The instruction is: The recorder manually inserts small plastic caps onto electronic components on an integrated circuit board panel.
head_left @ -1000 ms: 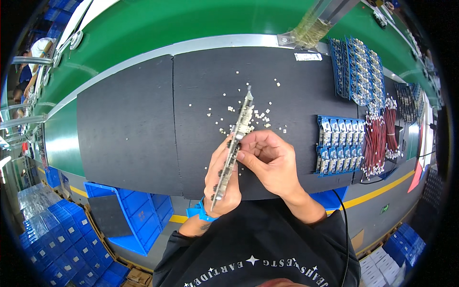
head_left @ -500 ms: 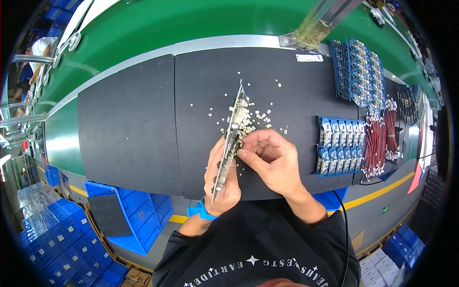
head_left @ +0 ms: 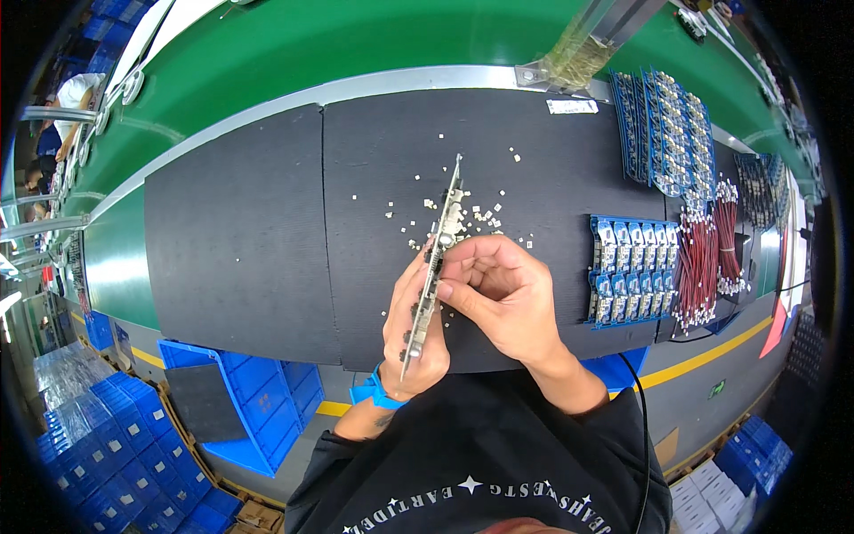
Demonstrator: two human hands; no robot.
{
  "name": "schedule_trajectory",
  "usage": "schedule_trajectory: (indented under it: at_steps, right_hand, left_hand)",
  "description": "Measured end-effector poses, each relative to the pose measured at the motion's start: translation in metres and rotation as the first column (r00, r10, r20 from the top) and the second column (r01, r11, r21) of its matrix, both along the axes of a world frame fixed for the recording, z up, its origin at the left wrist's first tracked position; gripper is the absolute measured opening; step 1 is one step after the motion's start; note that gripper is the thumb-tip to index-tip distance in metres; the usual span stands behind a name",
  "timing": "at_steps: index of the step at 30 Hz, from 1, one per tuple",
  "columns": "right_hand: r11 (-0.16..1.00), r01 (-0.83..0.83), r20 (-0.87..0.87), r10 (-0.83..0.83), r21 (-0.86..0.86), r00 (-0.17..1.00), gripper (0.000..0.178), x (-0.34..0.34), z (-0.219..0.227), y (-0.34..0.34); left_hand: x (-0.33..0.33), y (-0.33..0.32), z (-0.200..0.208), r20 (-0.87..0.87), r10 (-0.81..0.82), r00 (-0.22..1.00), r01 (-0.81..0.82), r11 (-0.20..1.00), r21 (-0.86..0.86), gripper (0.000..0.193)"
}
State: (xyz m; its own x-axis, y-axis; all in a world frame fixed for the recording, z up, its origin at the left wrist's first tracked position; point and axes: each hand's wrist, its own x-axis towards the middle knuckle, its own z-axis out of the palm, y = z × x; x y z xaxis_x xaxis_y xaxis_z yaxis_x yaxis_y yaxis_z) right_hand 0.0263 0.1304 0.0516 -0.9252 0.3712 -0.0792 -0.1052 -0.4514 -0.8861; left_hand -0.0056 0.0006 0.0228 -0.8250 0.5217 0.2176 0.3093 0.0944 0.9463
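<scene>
Black work surface (head_left: 240, 231) across the middle of the frame, a seam running down it left of centre. A green strip (head_left: 374, 49) curved along the top behind a pale metal edge; a metal post (head_left: 578, 58) rose at upper right. Small white pieces (head_left: 477, 210) lay scattered at centre. Blue boards (head_left: 680, 133) stood packed at upper right, more boards (head_left: 632, 271) in rows below them, red wires (head_left: 698, 267) bundled just beside. Lower left: a tilted blue crate (head_left: 258, 400), then stacked blue bins (head_left: 124, 445). I noted another person (head_left: 76, 93) at the upper left edge.

Circuit board (head_left: 429, 283) was at centre, on edge, its top leaning right. Left hand (head_left: 400, 325) gripped it from the left, blue band (head_left: 369, 389) at the wrist. Right hand (head_left: 509, 298) came in from lower right, fingers curled, thumb and forefinger close together at the board's right face. Could not tell whether they pinched anything.
</scene>
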Motion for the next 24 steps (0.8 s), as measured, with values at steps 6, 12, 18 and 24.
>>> schedule_trajectory:
  at_steps: [6,12,18,24]
  right_hand:
    - [1.000,-0.009,0.006,0.009,-0.005,1.000,0.027,0.003,0.005,0.002]
    - [0.998,-0.028,-0.038,0.026,-0.052,0.999,0.025,0.003,0.015,-0.001]
    - [0.998,-0.049,-0.019,0.049,-0.027,0.999,0.025,0.003,0.017,0.002]
    - [1.000,0.000,-0.039,0.001,0.011,0.999,0.024,0.002,0.015,0.002]
  left_hand:
    - [0.001,0.001,-0.001,0.061,0.049,0.997,-0.049,0.999,0.013,0.042]
    - [0.001,0.002,0.002,0.071,0.016,0.997,-0.012,0.998,-0.059,0.044]
    - [-0.001,0.004,0.005,0.063,0.007,0.998,-0.004,0.999,-0.041,0.045]
    - [0.003,0.003,0.003,0.064,0.025,0.998,-0.022,0.999,-0.047,0.044]
